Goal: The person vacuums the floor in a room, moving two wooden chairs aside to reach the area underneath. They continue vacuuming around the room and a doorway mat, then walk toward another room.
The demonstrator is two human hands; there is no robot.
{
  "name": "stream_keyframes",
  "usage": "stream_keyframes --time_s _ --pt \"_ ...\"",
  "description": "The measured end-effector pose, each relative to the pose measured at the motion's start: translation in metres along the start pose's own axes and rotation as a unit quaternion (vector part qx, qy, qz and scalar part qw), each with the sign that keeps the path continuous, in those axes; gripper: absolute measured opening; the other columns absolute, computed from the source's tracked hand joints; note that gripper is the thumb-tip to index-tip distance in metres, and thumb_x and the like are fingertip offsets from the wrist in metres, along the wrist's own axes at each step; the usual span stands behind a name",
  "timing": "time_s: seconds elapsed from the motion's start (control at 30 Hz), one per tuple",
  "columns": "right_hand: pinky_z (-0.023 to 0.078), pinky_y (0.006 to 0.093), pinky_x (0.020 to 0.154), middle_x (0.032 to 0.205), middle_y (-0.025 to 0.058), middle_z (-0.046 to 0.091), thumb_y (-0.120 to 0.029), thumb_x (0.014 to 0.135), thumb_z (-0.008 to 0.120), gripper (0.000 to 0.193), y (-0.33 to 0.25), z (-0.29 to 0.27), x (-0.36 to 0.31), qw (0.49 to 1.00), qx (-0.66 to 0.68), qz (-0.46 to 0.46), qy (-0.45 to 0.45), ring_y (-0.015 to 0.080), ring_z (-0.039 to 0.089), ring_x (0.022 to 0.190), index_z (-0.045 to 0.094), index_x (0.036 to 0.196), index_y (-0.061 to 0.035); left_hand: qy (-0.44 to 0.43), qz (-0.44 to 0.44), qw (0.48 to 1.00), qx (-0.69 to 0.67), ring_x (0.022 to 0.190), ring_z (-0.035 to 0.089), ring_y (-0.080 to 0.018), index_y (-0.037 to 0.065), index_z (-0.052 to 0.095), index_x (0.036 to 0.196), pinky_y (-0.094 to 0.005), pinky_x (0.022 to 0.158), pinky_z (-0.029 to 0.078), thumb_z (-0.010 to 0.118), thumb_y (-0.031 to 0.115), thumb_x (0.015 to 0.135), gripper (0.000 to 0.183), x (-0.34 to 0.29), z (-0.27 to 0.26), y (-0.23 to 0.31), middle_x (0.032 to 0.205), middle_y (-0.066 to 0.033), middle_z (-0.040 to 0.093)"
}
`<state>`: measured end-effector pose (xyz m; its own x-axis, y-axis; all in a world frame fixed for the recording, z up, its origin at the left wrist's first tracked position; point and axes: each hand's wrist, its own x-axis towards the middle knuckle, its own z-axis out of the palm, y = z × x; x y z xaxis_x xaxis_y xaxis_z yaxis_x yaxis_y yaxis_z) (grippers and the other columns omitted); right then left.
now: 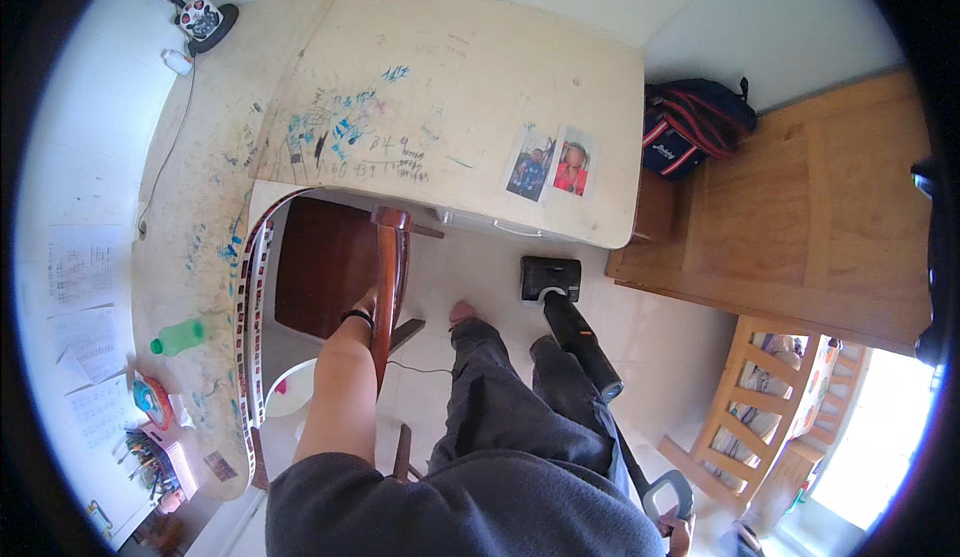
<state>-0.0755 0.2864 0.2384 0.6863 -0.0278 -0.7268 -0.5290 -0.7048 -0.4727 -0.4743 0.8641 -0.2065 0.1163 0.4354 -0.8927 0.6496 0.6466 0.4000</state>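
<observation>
Scribbled cream desk beyond both hands. Left hand at brown wooden chair, fingers hidden, grip cannot be told. Right hand closed around grey handle of black floor cleaner, its head forward on pale floor.

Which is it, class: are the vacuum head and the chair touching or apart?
Apart. The head camera's view shows a strip of pale floor plainly separating the vacuum head from the chair.
</observation>
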Motion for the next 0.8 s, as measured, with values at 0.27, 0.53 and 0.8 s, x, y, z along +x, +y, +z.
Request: stream_keyframes --time_s 0.27,0.53,0.8 --pt "0.031 0.0265 0.036 0.046 0.0035 0.045 0.0 0.061 0.067 0.018 0.016 0.004 -0.006 0.999 -0.018 -0.033 -0.017 0.0134 0.042 0.036 0.05 0.063 -0.0038 -0.014 -0.001 1.0 -0.026 0.11 0.052 -0.0245 0.007 0.047 0.128 -0.0394 0.096 0.038 0.029 0.043 0.096 0.052 0.01 0.016 0.001 0.122 -0.0098 0.055" --pt "0.033 0.0245 0.039 0.048 0.0039 0.051 -0.002 0.059 0.07 0.015 0.001 -0.003 0.009 0.996 -0.041 -0.078 -0.008 0.0112 0.045 0.039 0.055 0.059 -0.003 -0.045 -0.01 0.997 -0.059 0.109 0.053 -0.0236 0.007 0.047 0.129 -0.0389 0.095 0.039 0.029 0.043 0.096 0.052 -0.032 0.003 0.0 0.12 -0.0093 0.057" --pt "0.035 0.0238 0.04 0.051 0.0023 0.051 -0.005 0.062 0.073 0.019 0.0 -0.075 0.087 0.977 -0.099 -0.094 -0.162 0.0098 0.047 0.041 0.054 0.064 -0.0034 -0.028 0.04 0.986 -0.159 0.09 0.056 -0.01 0.011 0.05 0.125 -0.0281 0.077 0.042 0.045 0.045 0.092 0.048 -0.218 -0.014 -0.035 0.1 0.0009 0.062"
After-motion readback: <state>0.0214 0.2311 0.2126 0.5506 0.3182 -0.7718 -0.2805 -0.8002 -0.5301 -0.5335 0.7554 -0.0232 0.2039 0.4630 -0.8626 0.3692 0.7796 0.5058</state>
